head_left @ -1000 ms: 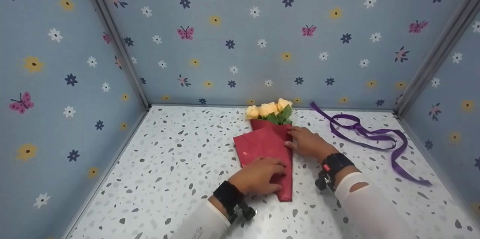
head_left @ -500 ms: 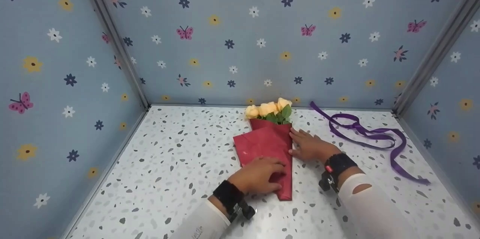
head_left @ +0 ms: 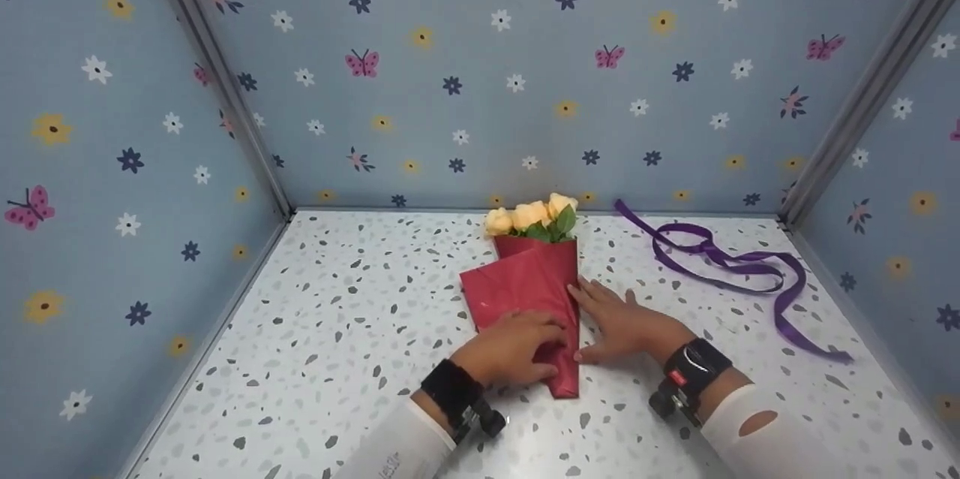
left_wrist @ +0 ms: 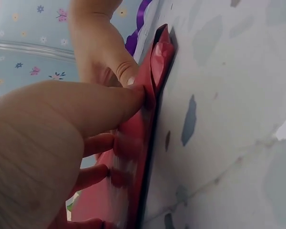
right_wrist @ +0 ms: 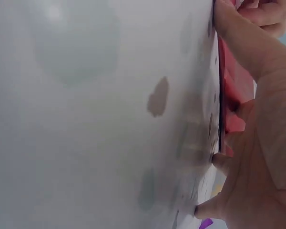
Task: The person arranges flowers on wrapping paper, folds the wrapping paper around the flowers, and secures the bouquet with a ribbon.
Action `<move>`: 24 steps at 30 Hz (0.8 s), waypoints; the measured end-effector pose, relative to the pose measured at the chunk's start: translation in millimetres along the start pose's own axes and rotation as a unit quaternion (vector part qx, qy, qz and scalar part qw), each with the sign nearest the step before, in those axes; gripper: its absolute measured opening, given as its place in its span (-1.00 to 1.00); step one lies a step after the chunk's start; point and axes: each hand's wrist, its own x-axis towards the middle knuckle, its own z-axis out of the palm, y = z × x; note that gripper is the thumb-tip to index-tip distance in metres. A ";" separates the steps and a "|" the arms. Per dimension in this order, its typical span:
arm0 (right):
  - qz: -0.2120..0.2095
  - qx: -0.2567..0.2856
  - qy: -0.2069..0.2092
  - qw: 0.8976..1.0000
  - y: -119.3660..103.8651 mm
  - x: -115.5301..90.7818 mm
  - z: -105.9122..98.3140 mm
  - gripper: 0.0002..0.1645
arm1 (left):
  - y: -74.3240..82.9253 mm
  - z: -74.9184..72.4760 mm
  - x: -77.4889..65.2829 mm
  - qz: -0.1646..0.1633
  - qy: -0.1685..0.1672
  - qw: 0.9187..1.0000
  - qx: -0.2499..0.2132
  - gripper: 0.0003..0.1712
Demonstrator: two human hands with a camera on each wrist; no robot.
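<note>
A bouquet of peach-yellow roses (head_left: 531,215) with green leaves lies on the table, its heads toward the back wall. Red wrapping paper (head_left: 510,280) covers the stems, and one loose corner juts out to the left. My left hand (head_left: 514,350) rests on the lower part of the wrap; in the left wrist view its thumb and spread fingertips press the paper (left_wrist: 132,138). At the wrap's right edge, my right hand (head_left: 626,321) has its fingers spread, with fingertips touching the paper and the table. The stems are hidden inside the wrap.
A loose purple ribbon (head_left: 720,261) curls over the table at the back right. Flower-patterned panels (head_left: 450,88) with metal corner posts enclose the back and both sides of the speckled white table (head_left: 337,329).
My right hand has slid down the wrap's right edge toward me, and its fingers have spread. The left hand stays on the paper. The head view has shifted slightly.
</note>
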 end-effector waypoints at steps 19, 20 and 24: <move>-0.017 0.023 -0.015 0.999 -20.8 -11.9 3.5 0.62 | 4.0 -4.6 -3.1 0.007 0.006 1.000 0.003 -0.44; -0.019 0.025 -0.019 0.999 -21.1 -12.6 3.8 0.62 | 5.0 -4.7 -3.5 0.006 0.004 1.000 0.001 -0.44; -0.019 0.028 -0.021 0.999 -21.0 -15.4 3.9 0.63 | 7.4 -6.1 -2.6 0.010 0.009 1.000 -0.002 -0.45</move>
